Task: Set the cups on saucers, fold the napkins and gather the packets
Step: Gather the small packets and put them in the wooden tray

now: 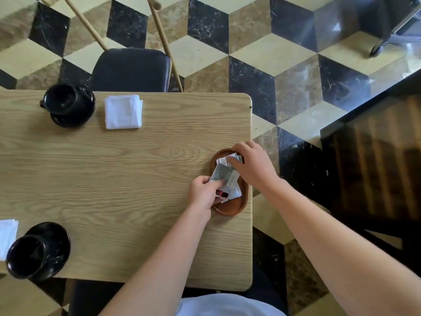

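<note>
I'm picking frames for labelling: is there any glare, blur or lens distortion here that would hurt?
Head view: wide-angle bending bows the table edges; window glare washes the floor at upper right; the near cup at the left edge looks stretched and soft; both hands, left hand and right hand, and the packets are fairly sharp, though the print is unreadable.

Two black cups, one far left of the hands (65,98), one near left (27,255), two black saucers (85,111) (58,236), two white napkins (123,111) (6,236), one wooden tray (237,207), several packets (224,175) under the hands, number unclear, one chair (131,69), one table (114,167)
</note>
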